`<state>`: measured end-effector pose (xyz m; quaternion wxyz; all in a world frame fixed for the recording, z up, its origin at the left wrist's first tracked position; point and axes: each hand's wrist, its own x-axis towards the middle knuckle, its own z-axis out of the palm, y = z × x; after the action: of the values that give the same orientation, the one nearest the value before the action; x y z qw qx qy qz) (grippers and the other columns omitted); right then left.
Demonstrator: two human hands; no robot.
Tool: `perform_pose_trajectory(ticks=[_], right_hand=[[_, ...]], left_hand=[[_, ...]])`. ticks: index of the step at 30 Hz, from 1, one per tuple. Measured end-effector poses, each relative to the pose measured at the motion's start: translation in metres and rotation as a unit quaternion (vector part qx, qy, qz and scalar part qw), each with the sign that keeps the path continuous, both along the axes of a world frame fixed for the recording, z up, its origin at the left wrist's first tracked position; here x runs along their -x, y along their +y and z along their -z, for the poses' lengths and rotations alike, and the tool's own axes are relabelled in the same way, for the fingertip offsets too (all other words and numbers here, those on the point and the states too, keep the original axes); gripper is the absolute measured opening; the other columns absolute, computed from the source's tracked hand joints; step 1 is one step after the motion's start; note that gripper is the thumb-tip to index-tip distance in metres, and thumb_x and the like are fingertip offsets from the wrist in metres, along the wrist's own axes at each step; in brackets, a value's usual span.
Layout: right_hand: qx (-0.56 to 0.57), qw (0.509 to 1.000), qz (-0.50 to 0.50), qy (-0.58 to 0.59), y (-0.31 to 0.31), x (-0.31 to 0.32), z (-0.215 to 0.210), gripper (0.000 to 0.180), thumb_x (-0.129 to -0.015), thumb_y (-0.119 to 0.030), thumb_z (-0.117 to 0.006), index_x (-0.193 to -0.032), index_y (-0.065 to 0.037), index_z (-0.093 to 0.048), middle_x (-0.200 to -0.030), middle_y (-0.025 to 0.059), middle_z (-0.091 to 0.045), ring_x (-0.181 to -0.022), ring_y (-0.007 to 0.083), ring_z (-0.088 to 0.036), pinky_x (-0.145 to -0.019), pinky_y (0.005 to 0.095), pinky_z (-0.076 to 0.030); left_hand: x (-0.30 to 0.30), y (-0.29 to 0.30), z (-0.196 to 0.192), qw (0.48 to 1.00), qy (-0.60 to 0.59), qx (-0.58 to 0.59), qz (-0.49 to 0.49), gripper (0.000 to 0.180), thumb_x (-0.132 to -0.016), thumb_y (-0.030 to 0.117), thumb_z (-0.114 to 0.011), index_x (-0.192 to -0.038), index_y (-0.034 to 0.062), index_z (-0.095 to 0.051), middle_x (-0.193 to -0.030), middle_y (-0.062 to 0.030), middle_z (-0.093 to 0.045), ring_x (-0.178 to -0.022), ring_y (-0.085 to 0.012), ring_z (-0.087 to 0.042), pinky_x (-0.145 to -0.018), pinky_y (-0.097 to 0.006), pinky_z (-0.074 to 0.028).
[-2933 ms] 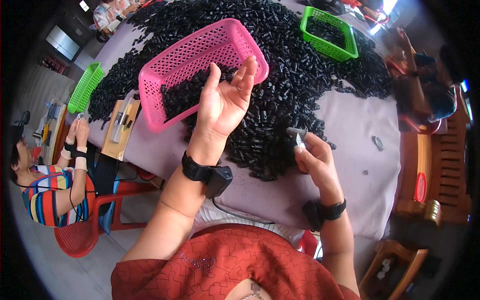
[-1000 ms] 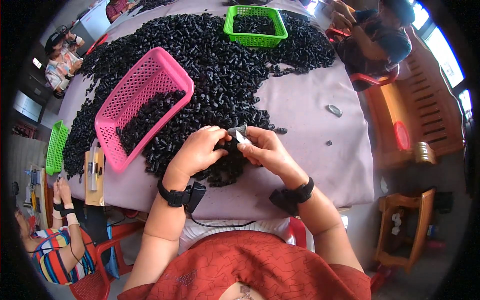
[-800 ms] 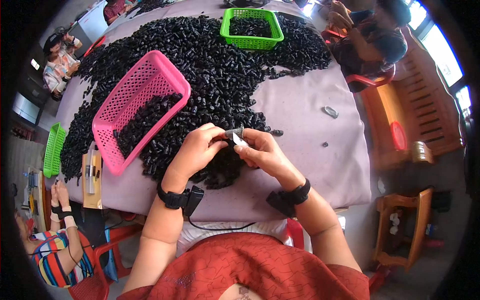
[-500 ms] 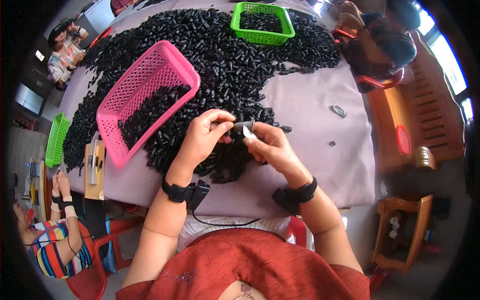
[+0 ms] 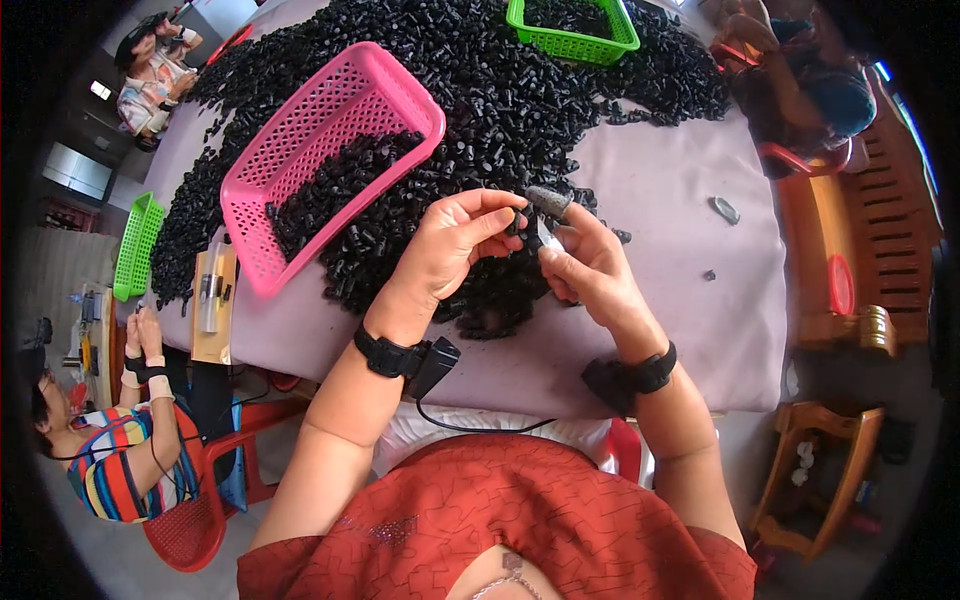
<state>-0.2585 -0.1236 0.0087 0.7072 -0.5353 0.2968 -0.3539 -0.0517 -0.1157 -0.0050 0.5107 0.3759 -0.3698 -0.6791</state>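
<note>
Now my hands have come up a little off the big heap of small black plastic pieces (image 5: 520, 90) and moved nearer the pink plastic basket (image 5: 325, 150). My left hand (image 5: 450, 250) pinches one small black piece (image 5: 516, 222) in its fingertips. My right hand (image 5: 590, 270) is closed on a thin grey metal tool (image 5: 546, 232), and a grey cap (image 5: 549, 199) sits on one finger. The piece and tool touch, to the right of the basket, so I think I am working on this one.
</note>
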Motion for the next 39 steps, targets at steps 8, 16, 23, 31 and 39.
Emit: perform_pose_trajectory(ticks=[8, 16, 23, 31, 39], right_hand=[[0.013, 0.999, -0.052, 0.005, 0.002, -0.001, -0.001, 0.061, -0.09, -0.012, -0.066, -0.144, -0.007, -0.038, -0.073, -0.0038, -0.053, -0.057, 0.0034, -0.046, -0.049, 0.0186, -0.037], [0.003, 0.998, -0.057, 0.006, 0.003, -0.001, -0.005, 0.058, -0.09, -0.011, -0.063, -0.143, -0.008, -0.041, -0.073, -0.0043, -0.052, -0.058, 0.0036, -0.046, -0.05, 0.019, -0.038], [0.014, 0.998, -0.065, 0.017, 0.003, -0.001, -0.006, 0.059, -0.09, -0.012, -0.064, -0.144, -0.009, -0.041, -0.075, -0.0048, -0.053, -0.059, 0.0034, -0.046, -0.051, 0.0188, -0.038], [0.019, 0.998, -0.05, 0.02, 0.001, 0.0, -0.001, 0.052, -0.091, -0.015, -0.064, -0.14, -0.009, -0.048, -0.074, -0.0061, -0.053, -0.059, 0.0018, -0.045, -0.051, 0.0174, -0.036], [-0.011, 0.999, -0.033, 0.001, 0.0, 0.001, -0.001, 0.042, -0.092, -0.015, -0.064, -0.131, -0.006, -0.053, -0.073, -0.0065, -0.053, -0.057, 0.0009, -0.044, -0.047, 0.0171, -0.034]], left_hand=[[0.001, -0.001, 0.004, 0.997, 0.073, -0.019, 0.007, 0.031, -0.091, 0.013, -0.066, -0.119, 0.0041, -0.057, -0.092, -0.0052, -0.068, -0.077, -0.0112, -0.066, -0.069, -0.022, -0.055], [0.003, -0.001, 0.006, 0.993, 0.107, -0.028, 0.04, 0.036, -0.09, 0.013, -0.067, -0.123, 0.0044, -0.054, -0.099, -0.0035, -0.066, -0.083, -0.0101, -0.064, -0.069, -0.022, -0.054], [0.002, -0.002, 0.01, 0.986, 0.149, -0.036, 0.07, 0.034, -0.091, 0.011, -0.064, -0.123, 0.0034, -0.055, -0.101, -0.0036, -0.066, -0.081, -0.0095, -0.064, -0.071, -0.022, -0.055], [0.004, -0.001, 0.005, 0.978, 0.183, -0.053, 0.08, 0.036, -0.092, 0.011, -0.063, -0.126, 0.0021, -0.052, -0.099, -0.0054, -0.067, -0.072, -0.0102, -0.066, -0.067, -0.021, -0.057], [-0.001, -0.002, 0.007, 0.987, 0.136, -0.041, 0.071, 0.033, -0.093, 0.011, -0.061, -0.124, 0.0013, -0.055, -0.097, -0.004, -0.066, -0.074, -0.01, -0.065, -0.068, -0.021, -0.056]])
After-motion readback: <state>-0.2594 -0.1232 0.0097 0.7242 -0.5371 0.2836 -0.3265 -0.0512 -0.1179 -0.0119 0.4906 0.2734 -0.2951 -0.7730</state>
